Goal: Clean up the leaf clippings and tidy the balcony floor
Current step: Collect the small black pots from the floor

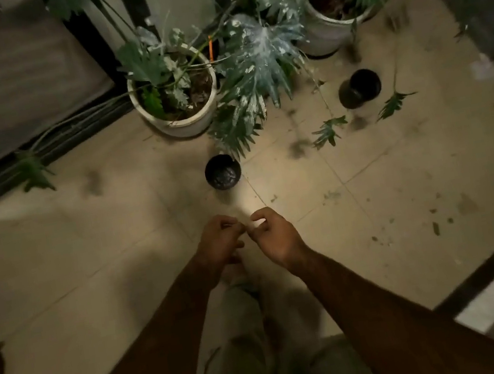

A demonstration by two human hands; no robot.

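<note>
Listing from the head view: left hand (220, 242) and right hand (274, 237) are held close together over the tiled floor (102, 242), fingers curled with tips almost meeting, though blur hides whether they pinch anything. Leaf clippings (436, 227) lie as small scraps on the tiles to the right of both hands, with one stray fleck (273, 198) just ahead of the right fingertips and larger cut leaves (329, 132) farther forward-right near a black pot (359, 88). Judgement: the right hand lies nearer, so the coming reach probably goes rightward.

Forearms extended forward, converging; left hand (220, 242), right hand (274, 237) close together, fingers curled, tips nearly touching; anything pinched indiscernible.
</note>
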